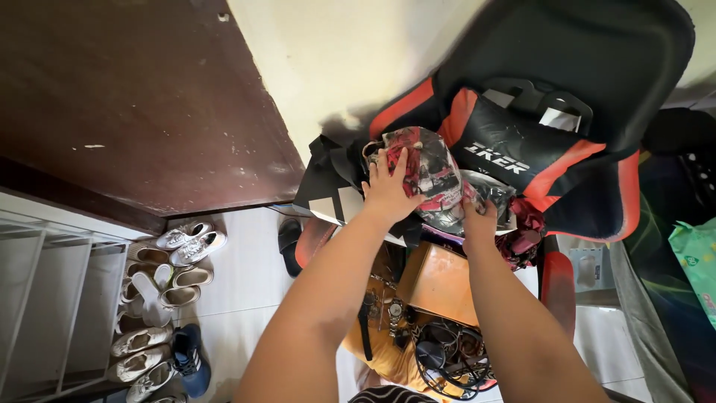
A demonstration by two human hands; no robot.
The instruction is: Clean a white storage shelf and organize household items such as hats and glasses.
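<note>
Chair back (597,67) blocks directly beyond the grip. Below it the seat is piled: brown box (440,283), cables (447,358). Free floor (246,276) left of the grip, then shoes (171,276) and white rack (45,298).

Your left hand (388,190) and right hand (479,216) press on a shiny plastic bag (429,175) with red, white and dark patterns, lying on the chair seat. Just below your hands you see a flat orange-brown box (440,283). On the chair's black cushion (514,153) there is a small white printed label (497,158), slanting down to the right. At the far right edge lies a light green packet (697,261) with little dark marks. A white and black flat pack (328,205) sits left of your left hand.
</note>
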